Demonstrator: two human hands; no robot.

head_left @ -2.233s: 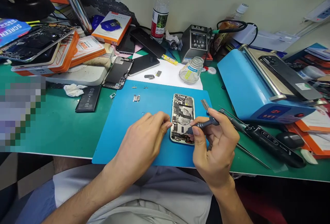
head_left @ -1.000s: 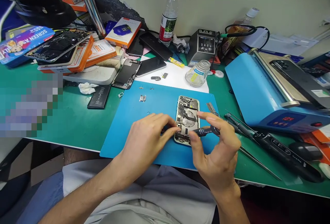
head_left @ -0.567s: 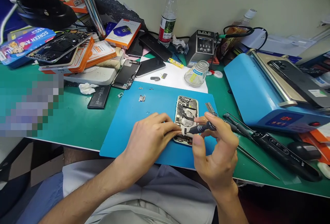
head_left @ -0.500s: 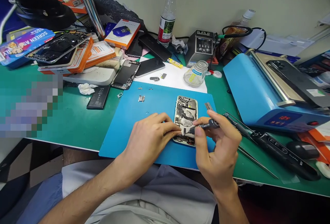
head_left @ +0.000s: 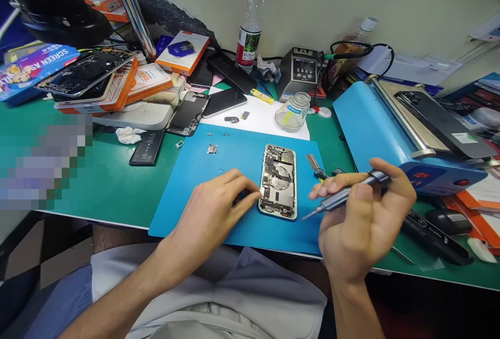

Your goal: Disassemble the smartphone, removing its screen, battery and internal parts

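An opened smartphone [head_left: 279, 193], its inner parts bare, lies on the blue mat [head_left: 179, 198]. At its left edge, my left hand [head_left: 221, 206] has thumb and forefinger brought together, touching the frame. To the right of the phone, my right hand [head_left: 359, 219] grips a grey metal screwdriver [head_left: 336, 201] between thumb and fingers. The screwdriver's tip points down and left, apart from the phone. Beyond my right fingers lies a black-handled tool [head_left: 320, 174], partly hidden. Small metal parts, among them a bracket [head_left: 212, 149], rest on the mat's left side.
A blue heating machine [head_left: 375, 130] stands at right, near a black pen-shaped tool [head_left: 437, 240]. A glass jar [head_left: 292, 112] and a plastic bottle [head_left: 249, 42] are behind the mat. Phone parts and boxes [head_left: 117, 94] pile up at left, under a microscope [head_left: 66, 16].
My right hand has moved right and up, off the phone, and now holds a grey screwdriver instead of a black-handled tool, which appears laid down. My left hand stays at the phone's edge.
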